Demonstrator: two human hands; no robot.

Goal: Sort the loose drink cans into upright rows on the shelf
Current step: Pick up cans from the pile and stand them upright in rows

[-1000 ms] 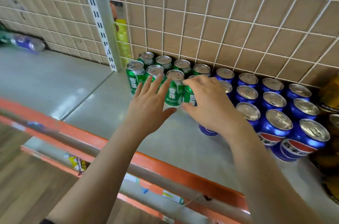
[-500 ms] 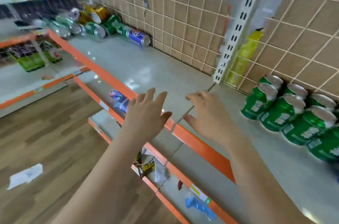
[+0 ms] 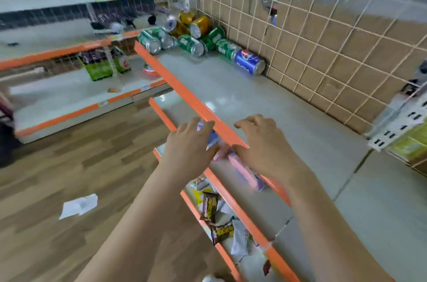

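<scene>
As the left hand [image 3: 188, 143] and right hand [image 3: 263, 145] hover slack, toppled cans [image 3: 191, 44] crowd the grey shelf [image 3: 265, 101].

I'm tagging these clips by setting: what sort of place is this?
Probably a small shop, or a mock-up of one: tiered shelves with orange front edges, a wire-grid back panel behind them, and loose drink cans heaped on their sides in the far corner.

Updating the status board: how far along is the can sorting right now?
Done: no upright row shows in this view. In hand: nothing; the left hand and right hand hover open over the shelf's orange edge. Left: the pile of cans lying on their sides in the far corner, green, gold and a blue can.
</scene>
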